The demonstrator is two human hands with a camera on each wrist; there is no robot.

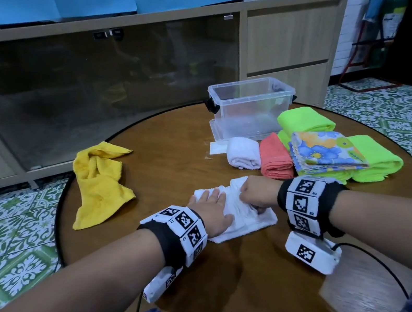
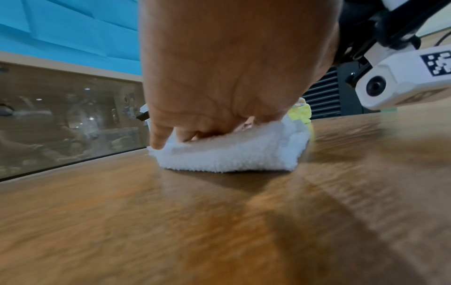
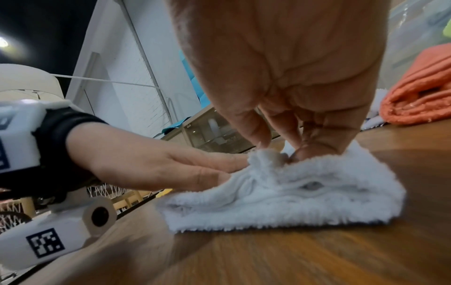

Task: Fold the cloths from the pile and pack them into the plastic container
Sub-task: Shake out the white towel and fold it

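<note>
A white cloth (image 1: 240,214) lies partly folded on the round wooden table (image 1: 173,161), near its front. My left hand (image 1: 211,209) lies flat on the cloth's left half with straight fingers. My right hand (image 1: 257,195) pinches a bunched ridge of the same white cloth (image 3: 288,185) between thumb and curled fingers. The left wrist view shows the white cloth (image 2: 231,152) under the left hand (image 2: 219,77). The clear plastic container (image 1: 251,109) stands open at the table's back. A crumpled yellow cloth (image 1: 99,182) lies at the left.
Folded cloths sit front-right of the container: a white roll (image 1: 243,154), a coral one (image 1: 275,157), lime green ones (image 1: 303,119) and a floral one (image 1: 322,151). A cabinet with glass doors (image 1: 94,93) stands behind the table. The floor is tiled.
</note>
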